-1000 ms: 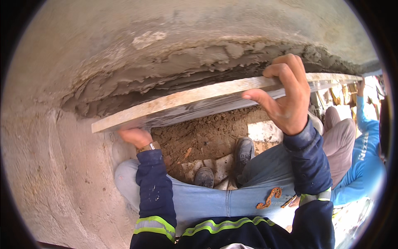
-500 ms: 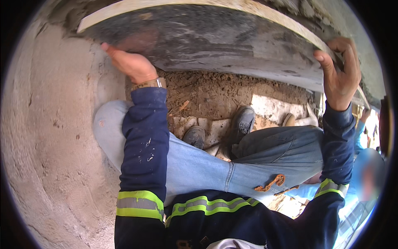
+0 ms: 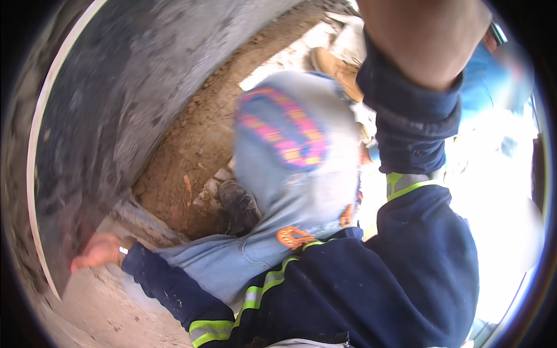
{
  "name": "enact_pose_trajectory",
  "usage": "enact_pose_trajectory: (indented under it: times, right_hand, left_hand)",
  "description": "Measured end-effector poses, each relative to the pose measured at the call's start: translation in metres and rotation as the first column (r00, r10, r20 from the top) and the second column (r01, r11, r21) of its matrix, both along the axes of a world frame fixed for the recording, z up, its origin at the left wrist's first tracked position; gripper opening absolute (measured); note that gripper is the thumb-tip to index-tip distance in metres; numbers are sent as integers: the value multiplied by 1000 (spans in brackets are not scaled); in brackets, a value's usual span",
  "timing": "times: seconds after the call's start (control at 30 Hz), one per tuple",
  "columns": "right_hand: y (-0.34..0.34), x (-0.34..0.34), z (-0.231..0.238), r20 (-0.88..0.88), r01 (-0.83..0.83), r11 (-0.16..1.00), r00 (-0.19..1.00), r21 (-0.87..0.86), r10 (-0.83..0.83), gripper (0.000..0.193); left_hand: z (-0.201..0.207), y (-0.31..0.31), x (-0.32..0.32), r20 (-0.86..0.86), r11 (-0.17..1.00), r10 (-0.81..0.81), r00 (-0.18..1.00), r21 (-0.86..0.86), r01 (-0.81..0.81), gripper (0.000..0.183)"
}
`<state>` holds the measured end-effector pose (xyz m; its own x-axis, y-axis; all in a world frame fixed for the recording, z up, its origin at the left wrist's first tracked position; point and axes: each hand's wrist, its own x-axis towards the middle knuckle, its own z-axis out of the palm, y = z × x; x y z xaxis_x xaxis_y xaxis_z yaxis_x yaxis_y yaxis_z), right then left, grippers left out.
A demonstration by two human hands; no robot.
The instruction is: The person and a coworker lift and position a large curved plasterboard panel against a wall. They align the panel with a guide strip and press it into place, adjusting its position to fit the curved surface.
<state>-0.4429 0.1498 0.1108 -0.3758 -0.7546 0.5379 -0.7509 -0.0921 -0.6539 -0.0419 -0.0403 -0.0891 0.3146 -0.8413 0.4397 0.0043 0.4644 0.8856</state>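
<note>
A large dark-faced plywood panel [image 3: 110, 98] with a pale cut edge stands along the left side, beside a grey rough wall. My left hand [image 3: 97, 250] is at the panel's lower end, its fingers lying against the dark face; the hand looks open, though slightly blurred. A wristband [image 3: 123, 249] shows at that wrist. My right forearm [image 3: 423, 40] rises at the upper right, bare beyond the bunched navy sleeve. The right hand itself lies outside the picture, so what it touches is hidden.
Brown soil [image 3: 174, 156] lies between the panel and my bent knee [image 3: 290, 127]. A dark shoe [image 3: 239, 204] rests on it. Pale concrete [image 3: 93, 301] is below my left hand. A tan boot [image 3: 339, 69] and a person in blue [image 3: 487, 75] are at the upper right.
The view has swung, so the panel now runs down the left side instead of across the top. My right hand has left the panel's right end and gone out of view; the left stays against it.
</note>
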Motion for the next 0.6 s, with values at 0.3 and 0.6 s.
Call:
enact_pose_trajectory:
  times: [0.3, 0.6]
  right_hand:
    - [80, 4, -17, 282, 269, 959, 916, 94, -285, 15]
    - [70, -10, -12, 225, 78, 996, 972, -44, -66, 22]
  left_hand:
    - [9, 8, -16, -30, 999, -30, 999, 26, 31, 108]
    - [-3, -1, 7, 59, 986, -21, 998, 164, 11, 124]
